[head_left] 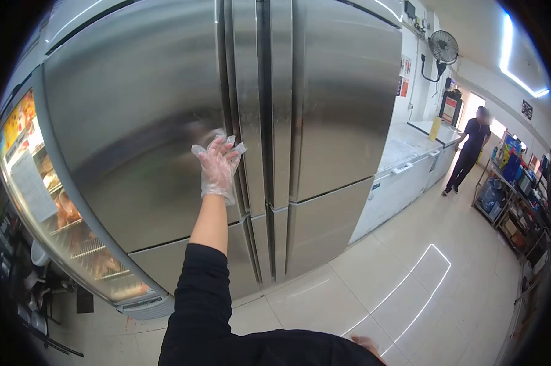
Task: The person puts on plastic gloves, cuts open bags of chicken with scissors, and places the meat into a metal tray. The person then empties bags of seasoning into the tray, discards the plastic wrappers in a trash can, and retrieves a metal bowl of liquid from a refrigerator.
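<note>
My left hand (219,163), in a clear plastic glove, reaches up to the left steel door (141,152) of a tall refrigerator. Its fingers are spread, and the fingertips are close to the recessed grip (241,122) along that door's inner edge. Whether they touch the metal I cannot tell. The right steel door (345,104) is closed beside it. Low at the bottom edge, part of my right hand (366,343) shows, gloved too; its fingers are mostly out of sight.
To the left stands a lit glass-front display cooler (74,226) with food on wire racks. White chest freezers (403,177) line the wall at right, under a wall fan (443,47). Farther off, a person in dark clothes (472,146) stands on the tiled floor near loaded shelves (501,195).
</note>
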Tool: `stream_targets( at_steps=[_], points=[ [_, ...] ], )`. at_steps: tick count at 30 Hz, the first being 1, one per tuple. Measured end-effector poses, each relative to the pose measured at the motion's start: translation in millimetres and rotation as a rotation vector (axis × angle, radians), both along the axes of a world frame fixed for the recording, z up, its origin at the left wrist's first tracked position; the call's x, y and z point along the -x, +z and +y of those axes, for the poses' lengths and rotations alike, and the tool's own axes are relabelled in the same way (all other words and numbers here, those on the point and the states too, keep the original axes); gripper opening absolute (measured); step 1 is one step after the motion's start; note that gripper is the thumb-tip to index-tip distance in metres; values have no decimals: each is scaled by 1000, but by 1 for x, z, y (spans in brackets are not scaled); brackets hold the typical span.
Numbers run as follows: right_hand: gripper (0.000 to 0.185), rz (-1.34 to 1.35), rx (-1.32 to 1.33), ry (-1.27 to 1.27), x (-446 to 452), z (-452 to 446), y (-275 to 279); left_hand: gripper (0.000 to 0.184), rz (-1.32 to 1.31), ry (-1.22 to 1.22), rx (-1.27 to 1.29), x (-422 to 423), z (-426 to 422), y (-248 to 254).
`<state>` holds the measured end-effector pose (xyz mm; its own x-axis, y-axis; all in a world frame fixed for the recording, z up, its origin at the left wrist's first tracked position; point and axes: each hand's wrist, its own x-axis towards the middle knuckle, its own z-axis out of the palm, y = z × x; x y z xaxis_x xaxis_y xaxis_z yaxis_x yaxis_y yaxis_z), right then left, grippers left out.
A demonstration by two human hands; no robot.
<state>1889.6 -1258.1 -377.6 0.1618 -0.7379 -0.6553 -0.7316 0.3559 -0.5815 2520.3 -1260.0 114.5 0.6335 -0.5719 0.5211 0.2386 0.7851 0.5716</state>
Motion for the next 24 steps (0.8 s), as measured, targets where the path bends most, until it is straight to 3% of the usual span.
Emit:
stream_targets(
  at_steps=[1,2,5,6,9,10,12,17,20,23,24],
  points=[
    [51,-101,-63,-33,-1,-9,-15,88,13,35,47,-1,-5,-2],
    [55,53,-59,125,-30,-13,52,89,19,68,102,3,-7,4],
    [60,250,54,259,-37,-72,-48,93,-94,217,331,8,-33,-3],
    [59,343,-92,102,-80,-56,86,94,-88,259,376,17,-37,-4],
    [57,327,198,461,-59,-91,18,95,-79,340,504,21,-57,-14],
    [57,331,164,400,-65,-92,35,95,-79,361,542,20,-63,-17],
    [57,331,91,282,-82,-87,72,94,-130,434,507,21,-66,-17],
    [55,276,-42,257,-69,-88,64,94,-246,692,398,26,-79,-6],
    [52,320,-60,175,-76,-81,100,93,-211,811,352,36,-80,8],
    [51,318,33,234,-65,-69,124,90,-182,785,254,37,-75,5],
    [51,326,5,152,-63,-67,123,87,-139,702,257,39,-73,5]
  ],
)
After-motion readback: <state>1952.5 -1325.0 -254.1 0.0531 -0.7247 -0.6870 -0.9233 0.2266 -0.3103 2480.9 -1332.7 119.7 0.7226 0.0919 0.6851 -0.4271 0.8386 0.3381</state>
